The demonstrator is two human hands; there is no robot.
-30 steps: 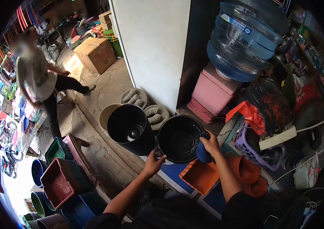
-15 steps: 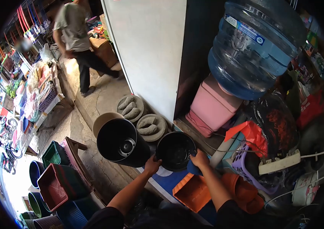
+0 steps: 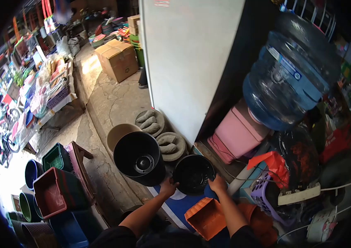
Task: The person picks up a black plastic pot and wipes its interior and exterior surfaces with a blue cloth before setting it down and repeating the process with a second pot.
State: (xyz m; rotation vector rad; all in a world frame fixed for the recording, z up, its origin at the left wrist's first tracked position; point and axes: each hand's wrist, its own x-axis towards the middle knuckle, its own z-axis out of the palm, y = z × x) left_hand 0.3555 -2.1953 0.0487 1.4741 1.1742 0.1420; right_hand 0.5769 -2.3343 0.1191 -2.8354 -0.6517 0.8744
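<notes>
A round black basin (image 3: 193,175) is between my two hands, its hollow side facing up toward me. My left hand (image 3: 168,187) closes on the near left part of its rim. On the right, my right hand (image 3: 218,184) pinches the rim, with a dark blue cloth (image 3: 209,192) bunched beneath the fingers. Close beside my left hand stands a tall black bucket (image 3: 139,155). Just beyond the basin sits a stone mortar (image 3: 175,154) with a pestle in it. An orange planter (image 3: 205,218) lies below the basin, near my right forearm.
A second mortar (image 3: 155,126) stands by the white panel (image 3: 188,53). To the right, a big water bottle (image 3: 291,74) rests on a pink box (image 3: 238,131). A purple basket (image 3: 262,200) and power strip (image 3: 299,196) are near my right arm. Stacked tubs (image 3: 60,192) stand left.
The view has shifted, so most things appear lower and further right. The walking person has passed behind the white panel, leaving only part of a leg visible. Both hands keep hold of the basin.
</notes>
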